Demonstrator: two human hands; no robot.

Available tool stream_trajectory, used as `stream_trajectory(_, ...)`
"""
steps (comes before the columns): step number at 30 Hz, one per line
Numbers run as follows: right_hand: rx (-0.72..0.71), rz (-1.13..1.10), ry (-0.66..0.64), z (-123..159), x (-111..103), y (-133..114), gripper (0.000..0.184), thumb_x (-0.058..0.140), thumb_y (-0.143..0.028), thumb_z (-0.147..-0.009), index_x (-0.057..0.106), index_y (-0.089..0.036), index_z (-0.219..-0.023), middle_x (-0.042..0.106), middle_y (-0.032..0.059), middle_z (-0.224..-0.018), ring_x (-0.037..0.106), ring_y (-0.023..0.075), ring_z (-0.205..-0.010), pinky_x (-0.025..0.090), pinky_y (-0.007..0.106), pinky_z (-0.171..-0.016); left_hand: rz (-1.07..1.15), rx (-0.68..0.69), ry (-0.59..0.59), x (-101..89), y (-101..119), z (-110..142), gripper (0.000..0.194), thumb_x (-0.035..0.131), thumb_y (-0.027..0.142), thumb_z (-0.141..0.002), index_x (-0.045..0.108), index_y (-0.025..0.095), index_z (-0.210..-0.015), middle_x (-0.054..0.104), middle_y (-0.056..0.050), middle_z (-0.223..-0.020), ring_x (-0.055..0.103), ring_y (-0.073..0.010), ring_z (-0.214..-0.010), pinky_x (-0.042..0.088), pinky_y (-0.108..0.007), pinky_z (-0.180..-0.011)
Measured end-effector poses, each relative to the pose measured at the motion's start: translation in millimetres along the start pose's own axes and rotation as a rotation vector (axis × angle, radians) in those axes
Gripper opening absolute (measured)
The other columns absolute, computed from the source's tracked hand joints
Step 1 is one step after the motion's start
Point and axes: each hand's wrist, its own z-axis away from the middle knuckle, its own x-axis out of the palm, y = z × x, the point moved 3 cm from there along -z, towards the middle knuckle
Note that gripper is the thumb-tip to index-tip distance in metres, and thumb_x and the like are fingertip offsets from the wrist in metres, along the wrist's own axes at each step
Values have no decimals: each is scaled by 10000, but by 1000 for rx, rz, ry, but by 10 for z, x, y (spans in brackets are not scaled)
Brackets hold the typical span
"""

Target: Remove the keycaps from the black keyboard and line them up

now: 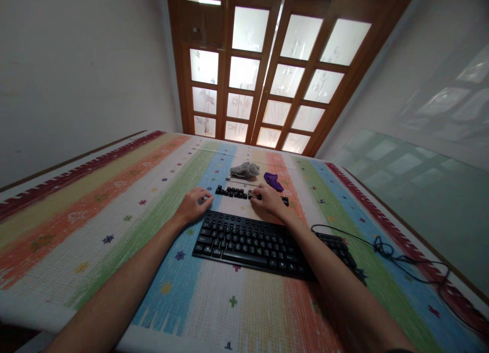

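Observation:
A black keyboard (248, 241) lies on the striped cloth in front of me, its keys in place over most of it. Beyond its back edge runs a row of loose black keycaps (231, 191). My left hand (194, 204) rests on the cloth by the keyboard's back left corner, loosely curled, thumb and fingers apart, with nothing seen in it. Over the keycaps, my right hand (267, 200) is closed in a pinch; whatever its fingertips hold is too small to make out. My right forearm crosses above the keyboard and hides part of its right side.
Behind the keycaps sit a crumpled grey cloth (245, 170) and a purple cloth (272, 181). A thin stick-like thing (240, 182) lies in front of the grey one. The black cable (385, 248) coils at right on the striped cloth (126, 251). Walls flank both sides.

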Motion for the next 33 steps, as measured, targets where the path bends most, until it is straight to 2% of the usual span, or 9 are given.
stream_trajectory(9,-13,-14,-11,-16,40,-33,219,624,-166,-823,745,-149,-1005,686,99,-1045,631,206,-934,442,262,-771,8,-10,-2,-9,12,3,217,538,325,-874,675,197,-765,695,-51,-834,621,-199,-811,485,-354,-812)
stream_trajectory(23,9,20,2,-24,31,-59,177,615,-167,-827,737,-150,-953,676,102,-1003,620,215,-902,435,274,-751,3,5,-1,-10,10,2,209,537,314,-877,661,195,-757,688,-50,-832,624,-199,-818,479,-347,-809)
stream_trajectory(33,-2,24,3,-59,57,-69,145,609,-154,-814,733,-149,-888,724,100,-966,630,220,-905,413,271,-746,6,11,3,8,-3,0,216,537,321,-876,665,189,-763,687,-52,-839,626,-197,-822,485,-341,-806)
